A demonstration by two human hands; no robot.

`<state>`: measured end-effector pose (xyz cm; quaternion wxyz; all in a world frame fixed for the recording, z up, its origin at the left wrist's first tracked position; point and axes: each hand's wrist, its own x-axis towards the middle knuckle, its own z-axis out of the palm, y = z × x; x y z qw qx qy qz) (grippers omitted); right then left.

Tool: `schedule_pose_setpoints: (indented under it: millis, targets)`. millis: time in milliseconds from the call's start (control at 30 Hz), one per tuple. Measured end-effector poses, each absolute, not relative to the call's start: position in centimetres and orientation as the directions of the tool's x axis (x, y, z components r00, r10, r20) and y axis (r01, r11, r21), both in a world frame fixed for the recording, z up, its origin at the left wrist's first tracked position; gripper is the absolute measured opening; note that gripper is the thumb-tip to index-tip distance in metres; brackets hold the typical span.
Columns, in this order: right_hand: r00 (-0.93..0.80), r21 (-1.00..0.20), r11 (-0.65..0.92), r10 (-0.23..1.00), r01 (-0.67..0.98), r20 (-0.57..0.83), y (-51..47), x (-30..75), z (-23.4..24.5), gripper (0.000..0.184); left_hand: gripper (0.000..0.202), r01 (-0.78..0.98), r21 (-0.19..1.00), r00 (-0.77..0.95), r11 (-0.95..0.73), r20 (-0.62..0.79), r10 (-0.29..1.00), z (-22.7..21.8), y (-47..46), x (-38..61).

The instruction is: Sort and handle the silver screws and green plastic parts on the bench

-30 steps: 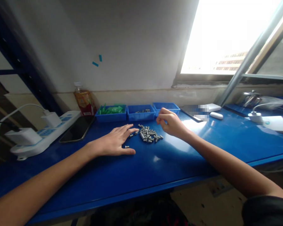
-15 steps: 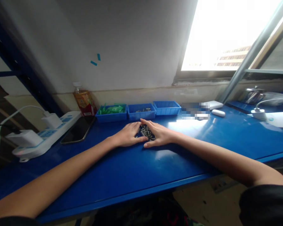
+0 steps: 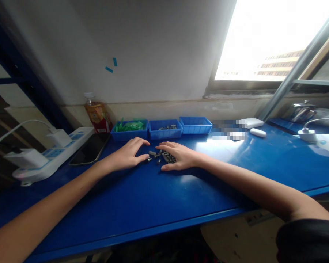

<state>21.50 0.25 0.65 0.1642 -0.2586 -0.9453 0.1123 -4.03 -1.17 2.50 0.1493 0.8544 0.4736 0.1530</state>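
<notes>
Several small grey metal pieces (image 3: 161,156) lie in a loose heap on the blue table (image 3: 159,197). My left hand (image 3: 128,156) rests on the table just left of the heap, fingers curved and apart, thumb tip near the closest pieces. My right hand (image 3: 178,156) lies flat and open on the heap's right side, covering part of it. Neither hand holds anything.
Along the wall stand three blue trays: one with green parts (image 3: 129,129), one with metal pieces (image 3: 165,130), one that looks empty (image 3: 195,125). A drink bottle (image 3: 96,114), a dark phone (image 3: 90,149) and a white power strip (image 3: 48,155) sit left; white devices (image 3: 257,132) sit right.
Both hands first closed in around the scattered pieces and pushed them into a tight heap. Since then my left hand has drawn back to the left, uncovering some pieces.
</notes>
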Motion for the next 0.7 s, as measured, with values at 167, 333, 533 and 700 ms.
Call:
schedule_pose_setpoints:
  millis: [167,333,533,700]
  targets:
    - [-0.809,-0.276,0.84,0.532,0.467,0.249,-0.2,21.65,0.87,0.074,0.042,0.759,0.291,0.614,-0.582,-0.025,0.789,3.88,-1.4,-4.73]
    - [-0.809,-0.266,0.846,0.525,0.463,0.262,-0.32,21.64,0.97,0.071,0.039,0.742,0.264,0.633,-0.617,0.03,0.774,3.24,-1.12,-4.9]
    - [-0.811,-0.263,0.851,0.517,0.454,0.272,-0.4,21.64,1.0,0.069,0.037,0.724,0.279,0.646,-0.631,0.045,0.762,3.17,-1.14,-4.8]
    - [-0.811,-0.26,0.852,0.516,0.455,0.275,-0.36,21.69,0.94,0.07,0.037,0.714,0.268,0.659,-0.647,0.058,0.75,3.05,-1.08,-4.92]
